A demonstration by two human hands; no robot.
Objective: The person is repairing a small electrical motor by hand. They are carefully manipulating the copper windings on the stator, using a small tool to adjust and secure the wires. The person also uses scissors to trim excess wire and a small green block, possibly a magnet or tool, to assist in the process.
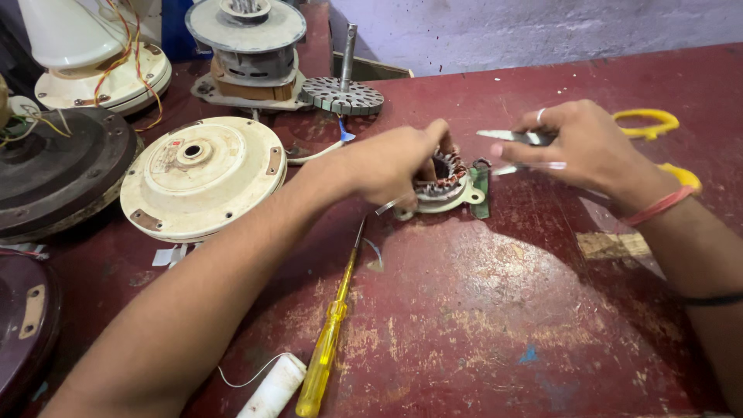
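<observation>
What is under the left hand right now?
Under the left hand sits a small motor stator with copper windings on a cream base, resting on the red table. Its left half is hidden by the fingers.

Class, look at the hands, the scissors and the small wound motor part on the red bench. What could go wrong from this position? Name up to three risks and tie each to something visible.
1. The right hand holds open scissors whose blades point at the left hand; a slip might nick a finger.
2. Those blades sit close to the stator and could cut its copper winding.
3. The yellow screwdriver lies beside the left forearm and could be knocked away.
</observation>
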